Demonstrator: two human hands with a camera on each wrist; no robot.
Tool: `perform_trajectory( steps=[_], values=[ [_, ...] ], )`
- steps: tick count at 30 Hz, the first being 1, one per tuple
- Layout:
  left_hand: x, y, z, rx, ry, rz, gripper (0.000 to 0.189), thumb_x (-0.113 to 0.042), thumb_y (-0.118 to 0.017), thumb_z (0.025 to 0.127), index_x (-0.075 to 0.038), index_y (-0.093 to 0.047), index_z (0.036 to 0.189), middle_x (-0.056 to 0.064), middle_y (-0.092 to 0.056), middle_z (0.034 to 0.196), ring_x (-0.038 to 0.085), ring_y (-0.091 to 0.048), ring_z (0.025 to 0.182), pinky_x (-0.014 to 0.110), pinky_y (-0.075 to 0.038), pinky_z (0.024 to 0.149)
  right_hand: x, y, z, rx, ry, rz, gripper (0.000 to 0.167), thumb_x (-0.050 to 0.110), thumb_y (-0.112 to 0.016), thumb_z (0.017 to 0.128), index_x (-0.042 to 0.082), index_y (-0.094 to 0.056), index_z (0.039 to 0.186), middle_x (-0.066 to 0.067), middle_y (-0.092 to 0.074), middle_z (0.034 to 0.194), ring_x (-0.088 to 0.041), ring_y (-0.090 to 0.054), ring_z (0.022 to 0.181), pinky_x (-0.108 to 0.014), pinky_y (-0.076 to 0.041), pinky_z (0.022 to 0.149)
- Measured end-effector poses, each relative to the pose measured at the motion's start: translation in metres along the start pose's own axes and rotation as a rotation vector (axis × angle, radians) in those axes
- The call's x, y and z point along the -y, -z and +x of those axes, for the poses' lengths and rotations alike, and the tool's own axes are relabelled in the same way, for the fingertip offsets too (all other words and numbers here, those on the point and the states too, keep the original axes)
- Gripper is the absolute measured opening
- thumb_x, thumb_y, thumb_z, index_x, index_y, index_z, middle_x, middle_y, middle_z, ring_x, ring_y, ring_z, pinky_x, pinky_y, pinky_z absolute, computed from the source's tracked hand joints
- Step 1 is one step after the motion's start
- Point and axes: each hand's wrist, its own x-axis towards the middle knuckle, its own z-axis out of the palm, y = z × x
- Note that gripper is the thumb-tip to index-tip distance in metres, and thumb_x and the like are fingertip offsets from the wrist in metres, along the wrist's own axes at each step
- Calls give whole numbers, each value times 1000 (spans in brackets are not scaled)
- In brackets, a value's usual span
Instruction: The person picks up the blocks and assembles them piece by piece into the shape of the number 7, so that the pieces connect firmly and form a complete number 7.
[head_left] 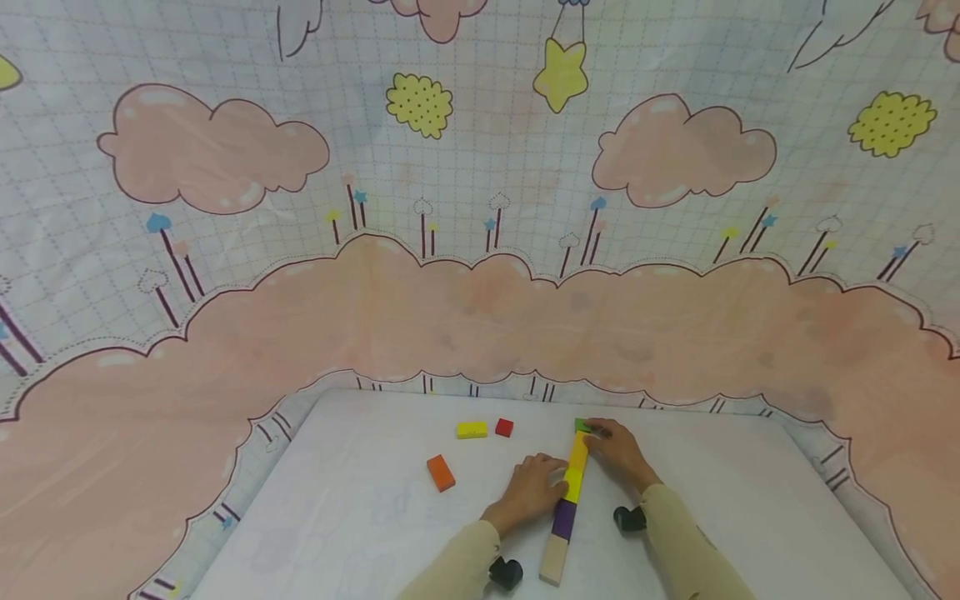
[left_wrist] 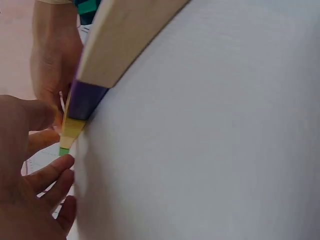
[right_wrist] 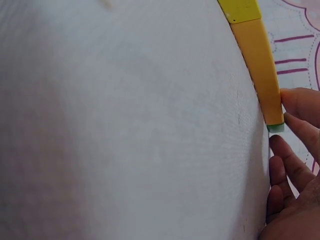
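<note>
A straight row of blocks lies on the white table: a plain wood block (head_left: 553,559) nearest, then a purple block (head_left: 564,520), a yellow block (head_left: 573,485), an orange-yellow block (right_wrist: 260,70) and a small green block (head_left: 581,425) at the far end. My left hand (head_left: 534,492) is at the row's left side, fingertips against the yellow part. From the right, my right hand (head_left: 618,450) reaches the far end. Its thumb touches the orange-yellow block and its fingertips rest at the green block, partly covering it in the head view.
Left of the row lie an orange block (head_left: 441,472), a yellow block with dots (head_left: 472,430) and a red block (head_left: 505,427). Black heart-shaped pieces (head_left: 506,573) sit by both sleeves. A printed cloud-patterned cloth (head_left: 480,325) hangs behind the table.
</note>
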Motion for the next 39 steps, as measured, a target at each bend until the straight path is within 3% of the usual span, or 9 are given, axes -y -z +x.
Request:
perform_trajectory(
  steps=[7,13,24,31,39],
  values=[
    [4,14,-10,27,-2,-105,35,-34,-60,97,-24,-61,130,-1,-60,130,19,-57,119,43,-48,103,-1,0,1,-4,5,2,42,26,-63,94,11,-59,133,-19,-51,142,-39,-45,131,-61,-32,111],
    [13,25,-20,-4,-37,-117,34,-32,-59,98,-24,-60,130,-1,-62,128,17,-59,114,43,-50,100,-3,0,2,-2,1,9,43,28,-64,93,12,-60,132,-19,-52,142,-39,-46,131,-61,-32,111],
    [29,56,-33,-107,-90,-133,32,-30,-59,98,-23,-60,129,-2,-62,127,18,-59,113,41,-52,97,-5,0,2,7,-20,27,41,28,-63,94,15,-59,134,-16,-50,145,-37,-44,133,-61,-31,112],
    [41,78,-42,-202,-140,-156,30,-23,-60,98,-16,-61,127,3,-64,125,21,-61,112,40,-53,94,-5,-1,4,4,-40,29,42,28,-64,94,16,-59,133,-16,-50,144,-37,-44,132,-60,-31,112],
    [60,96,-54,-289,-118,-186,30,-19,-60,97,-11,-62,126,3,-65,123,23,-61,111,43,-53,93,-6,-3,5,5,-64,42,42,29,-64,94,18,-58,134,-14,-49,146,-37,-43,134,-60,-31,113]
  ],
)
